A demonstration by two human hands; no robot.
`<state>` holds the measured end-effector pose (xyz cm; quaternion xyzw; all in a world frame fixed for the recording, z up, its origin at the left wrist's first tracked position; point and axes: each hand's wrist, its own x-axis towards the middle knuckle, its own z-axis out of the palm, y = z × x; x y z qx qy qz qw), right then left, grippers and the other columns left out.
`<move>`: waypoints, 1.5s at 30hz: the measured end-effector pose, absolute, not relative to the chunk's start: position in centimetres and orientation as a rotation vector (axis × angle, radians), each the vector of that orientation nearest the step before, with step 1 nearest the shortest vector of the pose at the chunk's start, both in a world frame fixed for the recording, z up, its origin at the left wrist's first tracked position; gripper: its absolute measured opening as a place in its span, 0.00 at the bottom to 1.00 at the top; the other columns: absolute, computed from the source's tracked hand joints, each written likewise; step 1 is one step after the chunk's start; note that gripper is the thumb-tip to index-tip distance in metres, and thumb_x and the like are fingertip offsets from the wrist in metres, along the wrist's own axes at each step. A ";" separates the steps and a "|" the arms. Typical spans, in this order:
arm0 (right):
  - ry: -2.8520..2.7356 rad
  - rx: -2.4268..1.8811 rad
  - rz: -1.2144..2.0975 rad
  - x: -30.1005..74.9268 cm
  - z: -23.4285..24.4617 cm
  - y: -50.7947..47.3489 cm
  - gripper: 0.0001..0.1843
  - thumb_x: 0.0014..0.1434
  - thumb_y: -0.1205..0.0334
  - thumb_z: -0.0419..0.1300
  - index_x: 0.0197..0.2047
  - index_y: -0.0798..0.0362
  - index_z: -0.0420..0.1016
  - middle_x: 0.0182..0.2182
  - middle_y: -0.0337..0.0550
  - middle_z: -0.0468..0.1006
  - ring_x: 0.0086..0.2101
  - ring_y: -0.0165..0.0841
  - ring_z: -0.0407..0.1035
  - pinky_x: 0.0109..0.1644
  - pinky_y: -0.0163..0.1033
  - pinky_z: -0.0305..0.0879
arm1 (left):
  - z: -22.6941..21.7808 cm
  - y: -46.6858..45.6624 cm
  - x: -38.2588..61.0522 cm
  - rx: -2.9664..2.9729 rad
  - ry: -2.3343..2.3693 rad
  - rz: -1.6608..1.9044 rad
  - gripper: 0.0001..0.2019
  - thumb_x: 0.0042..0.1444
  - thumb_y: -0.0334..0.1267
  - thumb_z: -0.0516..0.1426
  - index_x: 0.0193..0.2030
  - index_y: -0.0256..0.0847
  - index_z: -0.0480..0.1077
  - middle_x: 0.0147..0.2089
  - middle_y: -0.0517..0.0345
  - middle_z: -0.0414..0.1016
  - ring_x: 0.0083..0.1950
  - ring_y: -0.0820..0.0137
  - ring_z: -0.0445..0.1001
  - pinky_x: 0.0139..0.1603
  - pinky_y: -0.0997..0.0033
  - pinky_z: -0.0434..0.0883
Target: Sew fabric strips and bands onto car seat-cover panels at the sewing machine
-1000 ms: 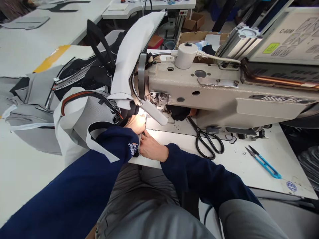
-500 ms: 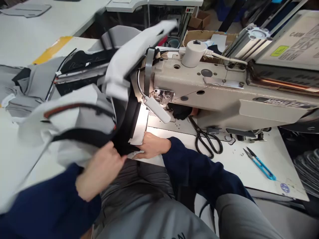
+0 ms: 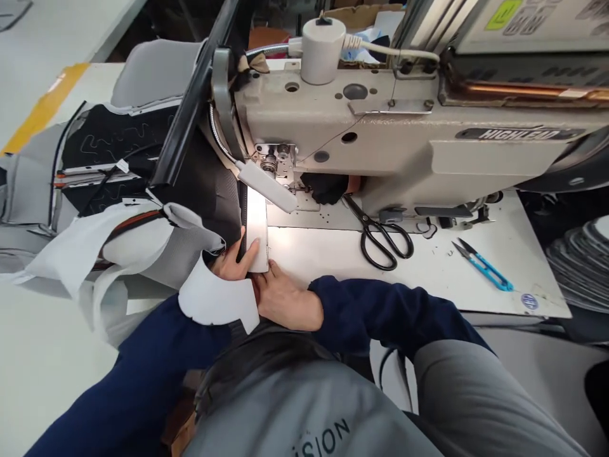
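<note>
A sewn grey-and-black fabric piece [image 3: 214, 190] with a white-backed strip [image 3: 257, 235] along its edge lies left of the sewing machine's needle area [image 3: 273, 166]. My left hand [image 3: 235, 261] rests on the black fabric beside the strip, thumb and a finger spread; its other fingers are hidden. At the strip's near end, my right hand [image 3: 288, 299] has its fingers curled in against the edge, partly hidden. A loose white-backed flap [image 3: 219, 295] of the piece hangs over my left wrist.
Black-handled scissors [image 3: 383, 240] and blue thread snips [image 3: 485, 265] lie on the white table [image 3: 328, 257]. A small lamp [image 3: 267, 185] hangs by the needle area. More grey fabric [image 3: 28, 184] is heaped at left. A stack of grey pieces [image 3: 580, 266] stands at right.
My left hand has moved right and forward, from gripping the black fabric to lying on it beside the strip. The flaps have swung down leftward. The view has shifted right.
</note>
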<state>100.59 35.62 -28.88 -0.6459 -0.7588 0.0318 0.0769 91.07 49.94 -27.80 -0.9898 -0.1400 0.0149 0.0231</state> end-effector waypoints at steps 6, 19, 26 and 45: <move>-2.395 -1.746 0.102 102.0 -29.3 36.8 0.15 0.64 0.76 0.50 0.40 0.67 0.79 0.35 0.62 0.79 0.37 0.46 0.74 0.43 0.53 0.69 | -30.0 52.0 91.1 -3.430 -0.104 -0.164 0.26 0.65 0.24 0.41 0.61 0.36 0.72 0.66 0.49 0.69 0.70 0.60 0.65 0.73 0.60 0.63; -2.294 -1.831 0.070 103.5 -30.5 39.1 0.12 0.63 0.76 0.51 0.40 0.66 0.77 0.32 0.58 0.80 0.36 0.43 0.76 0.48 0.51 0.69 | -30.3 55.2 93.2 -3.419 0.130 -0.153 0.23 0.65 0.27 0.43 0.57 0.37 0.75 0.62 0.49 0.74 0.65 0.65 0.71 0.69 0.67 0.66; -2.218 -1.906 0.022 104.8 -31.9 41.4 0.17 0.67 0.75 0.47 0.44 0.65 0.77 0.36 0.57 0.82 0.40 0.42 0.76 0.55 0.50 0.68 | -29.7 57.3 95.3 -3.438 0.048 -0.031 0.21 0.67 0.34 0.45 0.57 0.43 0.76 0.62 0.54 0.75 0.63 0.66 0.72 0.65 0.72 0.67; -2.094 -1.690 -0.204 104.1 -33.8 39.8 0.19 0.71 0.65 0.52 0.55 0.72 0.72 0.56 0.72 0.74 0.59 0.49 0.70 0.63 0.56 0.67 | -30.2 60.0 97.0 -3.594 0.192 0.225 0.22 0.68 0.46 0.45 0.56 0.43 0.75 0.63 0.55 0.74 0.67 0.67 0.66 0.70 0.65 0.60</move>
